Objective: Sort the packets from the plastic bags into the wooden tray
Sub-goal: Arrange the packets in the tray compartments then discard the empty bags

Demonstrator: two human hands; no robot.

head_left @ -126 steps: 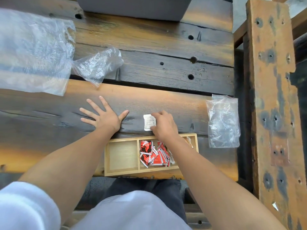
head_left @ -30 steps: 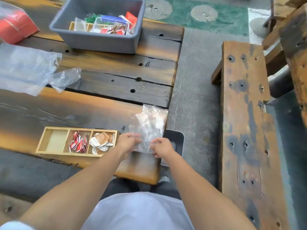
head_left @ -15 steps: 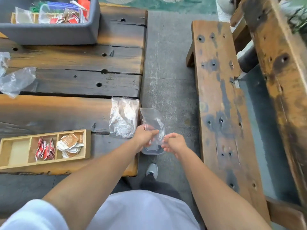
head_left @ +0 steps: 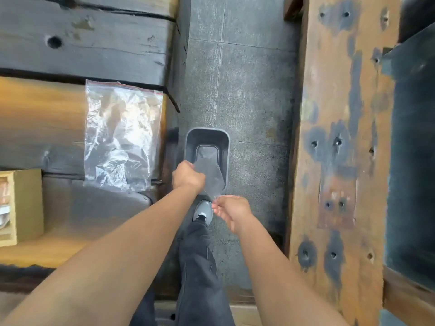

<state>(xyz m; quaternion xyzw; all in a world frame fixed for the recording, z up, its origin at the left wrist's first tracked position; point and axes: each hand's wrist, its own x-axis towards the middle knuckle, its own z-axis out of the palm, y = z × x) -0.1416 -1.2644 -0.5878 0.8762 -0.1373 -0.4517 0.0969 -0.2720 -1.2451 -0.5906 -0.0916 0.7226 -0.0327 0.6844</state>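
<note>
In the head view, the left hand [head_left: 188,176] grips a small clear plastic bag [head_left: 209,176] by its upper edge, fingers curled round it. The right hand [head_left: 231,209] pinches the bag's lower corner. Just beyond both hands a grey bin [head_left: 226,147] sits on the floor. Left of the left hand a crumpled zip-lock bag [head_left: 122,137] lies on the table [head_left: 47,118]. Farther left is the wooden tray [head_left: 28,205] with blurred packets [head_left: 3,198].
</note>
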